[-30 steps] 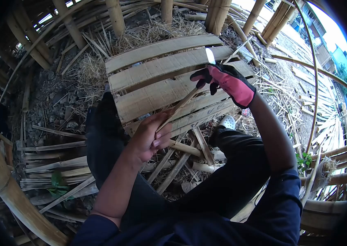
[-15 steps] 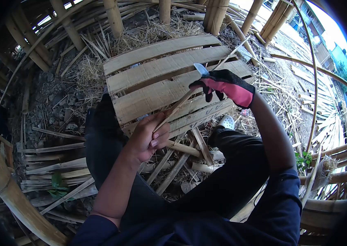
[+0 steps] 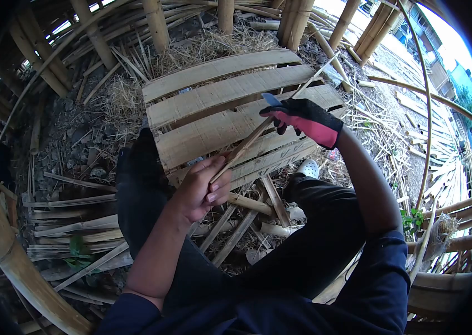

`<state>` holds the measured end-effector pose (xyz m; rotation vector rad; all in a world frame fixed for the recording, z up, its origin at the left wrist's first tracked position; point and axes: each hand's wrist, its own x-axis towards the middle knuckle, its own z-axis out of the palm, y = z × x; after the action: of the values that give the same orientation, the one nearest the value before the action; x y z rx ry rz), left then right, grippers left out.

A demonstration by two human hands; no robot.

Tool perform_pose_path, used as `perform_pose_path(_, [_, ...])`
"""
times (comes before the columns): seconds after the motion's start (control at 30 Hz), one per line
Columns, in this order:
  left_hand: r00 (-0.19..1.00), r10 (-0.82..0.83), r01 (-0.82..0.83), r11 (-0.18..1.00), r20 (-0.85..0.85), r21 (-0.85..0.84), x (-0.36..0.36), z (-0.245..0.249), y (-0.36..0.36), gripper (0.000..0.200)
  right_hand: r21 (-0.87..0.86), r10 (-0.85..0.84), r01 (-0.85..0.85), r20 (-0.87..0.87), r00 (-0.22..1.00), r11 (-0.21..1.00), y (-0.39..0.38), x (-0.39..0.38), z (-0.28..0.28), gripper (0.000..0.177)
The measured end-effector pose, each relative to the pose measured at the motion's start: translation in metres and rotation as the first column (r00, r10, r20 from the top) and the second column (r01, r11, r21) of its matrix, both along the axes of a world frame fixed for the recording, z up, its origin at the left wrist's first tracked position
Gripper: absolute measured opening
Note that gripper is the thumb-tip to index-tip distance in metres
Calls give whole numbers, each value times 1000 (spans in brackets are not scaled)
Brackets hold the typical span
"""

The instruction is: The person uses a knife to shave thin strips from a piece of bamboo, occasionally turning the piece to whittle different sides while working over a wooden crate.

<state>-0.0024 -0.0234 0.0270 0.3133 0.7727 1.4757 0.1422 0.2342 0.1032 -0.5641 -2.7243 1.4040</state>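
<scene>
My bare left hand (image 3: 205, 188) is closed around the near end of a long, thin bamboo strip (image 3: 248, 142). The strip slants up and to the right, above a low slatted wooden table (image 3: 202, 105), and its far end passes beyond my other hand. In a pink and black glove, my right hand (image 3: 305, 118) is closed on a knife (image 3: 271, 100). Its short bluish blade sticks out above the glove, while the handle is hidden in the grip. The gloved fingers are right at the strip, partway along it.
Thick bamboo posts (image 3: 156, 27) stand behind the table. Split bamboo pieces (image 3: 74, 225) lie on the ground at left, and fine shavings (image 3: 121, 100) are scattered around the table. A curved bamboo pole (image 3: 26, 273) passes close on my left. My legs are bent before the table.
My right hand has shifted slightly down, and the knife blade has turned and tilted lower. My left hand stays in nearly the same place with the bamboo strip.
</scene>
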Motion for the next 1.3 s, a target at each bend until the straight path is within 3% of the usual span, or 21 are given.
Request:
perform_pose_path(0.1, [992, 72, -82, 993, -107, -90, 11, 7, 5, 38, 94, 57, -60, 36, 998, 994, 3, -4, -4, 47])
perform_pose_path(0.2, [995, -82, 76, 992, -55, -100, 2, 11, 4, 37, 71, 75, -75, 3, 997, 995, 7, -5, -14, 47])
perform_pose_path(0.27, [996, -90, 90, 996, -5, -12, 1, 9, 2, 37, 69, 67, -67, 3, 998, 995, -1, -5, -9, 45])
perform_pose_path(0.37, [990, -143, 142, 985, 10, 94, -4, 3, 1, 41, 423, -57, 99, -110, 992, 901, -1, -9, -3, 41])
perform_pose_path(0.4, [986, -165, 163, 978, 3, 127, -5, 2, 2, 43, 343, -138, 181, -145, 980, 922, 5, -8, -2, 36])
perform_pose_path(0.5, [997, -76, 76, 995, -1, 60, -3, 4, 0, 44, 318, -259, 252, -21, 966, 914, 18, -2, 5, 35])
perform_pose_path(0.53, [997, -73, 72, 996, 17, 59, -2, 5, 0, 44, 260, -280, 282, -47, 959, 923, 27, -1, -6, 41])
perform_pose_path(0.63, [998, -55, 53, 997, 36, 49, 0, 5, 0, 45, 313, -418, 384, 49, 907, 869, 49, 0, -20, 51])
perform_pose_path(0.73, [1000, -27, 27, 999, 4, 18, 5, 6, 4, 44, 376, -440, 385, 70, 895, 843, 63, -7, -34, 58])
perform_pose_path(0.83, [999, -16, 16, 1000, 44, 0, 5, 5, 5, 43, 317, -455, 429, 10, 890, 846, 71, -12, -46, 58])
perform_pose_path(0.93, [993, -26, 24, 999, 116, 23, 3, -3, 3, 42, 29, -408, 407, 53, 912, 913, 79, -12, -47, 55])
perform_pose_path(1.03, [993, 0, 1, 1000, 119, -7, 4, -4, 3, 41, -79, -437, 443, 85, 895, 893, 67, -8, -41, 54])
perform_pose_path(1.13, [993, 1, 0, 1000, 115, -5, 5, -2, 3, 40, -90, -428, 436, 92, 899, 896, 60, -4, -40, 55])
perform_pose_path(1.23, [998, -3, 2, 1000, 60, 7, 6, -1, 4, 39, 30, -411, 410, 66, 909, 912, 58, -4, -48, 54])
perform_pose_path(1.3, [999, -2, 2, 1000, 34, -8, 6, 2, 4, 40, -55, -419, 423, 68, 905, 904, 55, 1, -53, 52])
